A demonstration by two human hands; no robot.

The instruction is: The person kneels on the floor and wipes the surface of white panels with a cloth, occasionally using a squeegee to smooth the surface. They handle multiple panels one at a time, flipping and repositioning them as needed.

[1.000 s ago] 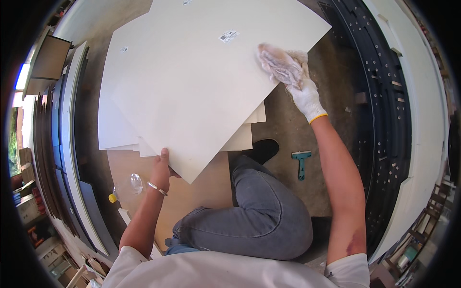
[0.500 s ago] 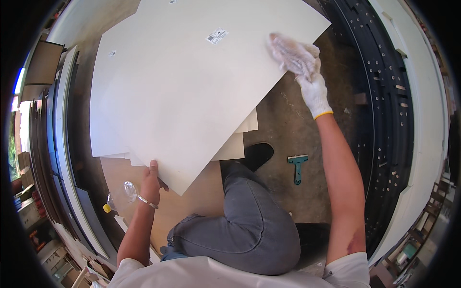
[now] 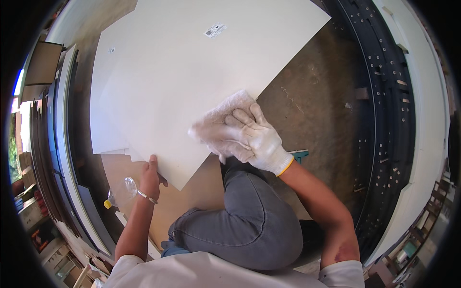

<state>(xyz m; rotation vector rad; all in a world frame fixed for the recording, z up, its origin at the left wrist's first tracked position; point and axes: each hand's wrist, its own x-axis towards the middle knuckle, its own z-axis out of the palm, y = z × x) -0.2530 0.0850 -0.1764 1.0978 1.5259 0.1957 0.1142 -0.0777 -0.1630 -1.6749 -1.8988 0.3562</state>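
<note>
pale cloth (image 3: 216,123) partly under gloved right hand (image 3: 257,140), teal scraper (image 3: 301,154) mostly hidden

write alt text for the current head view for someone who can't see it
A right hand in a white knit glove lies over a fluffy off-white cloth on a large, flat white panel. The ungloved left hand holds the panel's edge near its closest corner. A yellow-capped clear plastic bottle lies farther left.

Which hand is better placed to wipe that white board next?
Probably the right hand: gloved, it lies on the fluffy off-white cloth, over the flat white board. The bare left hand holds the board's near edge.
</note>
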